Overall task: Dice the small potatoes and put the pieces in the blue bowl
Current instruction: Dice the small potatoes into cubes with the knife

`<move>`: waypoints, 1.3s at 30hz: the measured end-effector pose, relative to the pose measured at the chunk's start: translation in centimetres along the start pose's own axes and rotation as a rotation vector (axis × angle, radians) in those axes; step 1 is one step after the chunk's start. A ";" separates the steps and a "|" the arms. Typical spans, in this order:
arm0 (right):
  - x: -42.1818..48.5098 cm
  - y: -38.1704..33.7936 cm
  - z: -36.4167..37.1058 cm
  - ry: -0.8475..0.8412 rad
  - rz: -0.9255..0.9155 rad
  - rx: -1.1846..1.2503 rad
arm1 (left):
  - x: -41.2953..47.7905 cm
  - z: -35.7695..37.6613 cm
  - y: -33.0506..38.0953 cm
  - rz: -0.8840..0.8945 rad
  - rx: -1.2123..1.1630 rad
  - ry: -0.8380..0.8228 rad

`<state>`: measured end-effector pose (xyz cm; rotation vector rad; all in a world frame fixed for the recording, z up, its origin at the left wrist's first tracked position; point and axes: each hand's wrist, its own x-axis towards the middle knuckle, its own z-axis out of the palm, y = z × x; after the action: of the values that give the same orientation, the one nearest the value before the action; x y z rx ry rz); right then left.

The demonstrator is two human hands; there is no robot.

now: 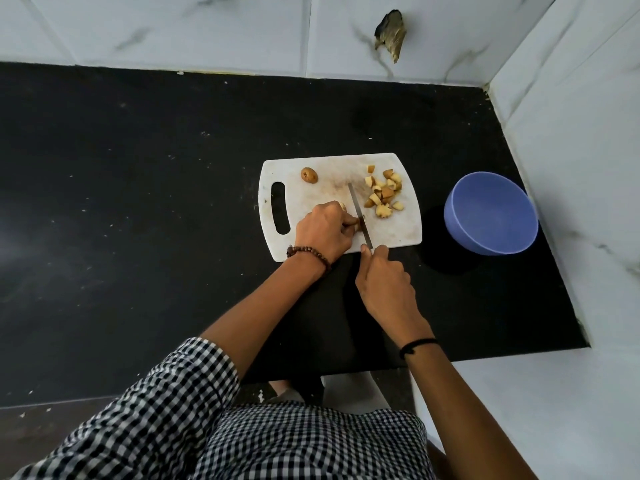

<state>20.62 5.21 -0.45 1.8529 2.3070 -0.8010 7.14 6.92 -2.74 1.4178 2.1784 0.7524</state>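
Note:
A white cutting board [398,233] lies on the black counter. My left hand [323,232] presses a small potato [343,206] down on the board; most of that potato is hidden under my fingers. My right hand [384,282] grips the handle of a knife [358,213], whose blade rests on the board just right of my left fingers. A pile of diced potato pieces [382,192] lies on the board's right part. One whole small potato [309,175] sits near the board's far left. The blue bowl [491,213] stands to the right of the board and looks empty.
The black counter [138,202] stretches wide to the left. White marble-look tiled walls close the back and the right, right behind the bowl. A broken hole [391,34] shows in the back wall. The counter's front edge runs just below my forearms.

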 end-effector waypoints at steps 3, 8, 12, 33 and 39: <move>0.0 -0.1 0.0 0.004 -0.001 -0.012 | -0.1 0.2 0.0 0.024 0.016 -0.005; -0.2 -0.2 0.1 0.020 -0.005 -0.038 | -0.2 0.1 0.1 0.025 0.030 -0.005; -0.3 -0.2 0.3 0.035 -0.005 -0.059 | -0.3 0.0 0.2 0.017 0.034 -0.004; -2.2 0.5 -0.5 -0.106 0.097 -0.013 | 0.1 0.2 0.2 -0.033 -0.002 -0.006; -4.0 2.0 -1.2 -0.201 0.143 0.028 | 0.1 0.1 0.3 -0.032 -0.018 -0.017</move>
<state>23.90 2.49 1.39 1.8296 2.0292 -0.9546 7.36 7.14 -2.69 1.3726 2.1707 0.7435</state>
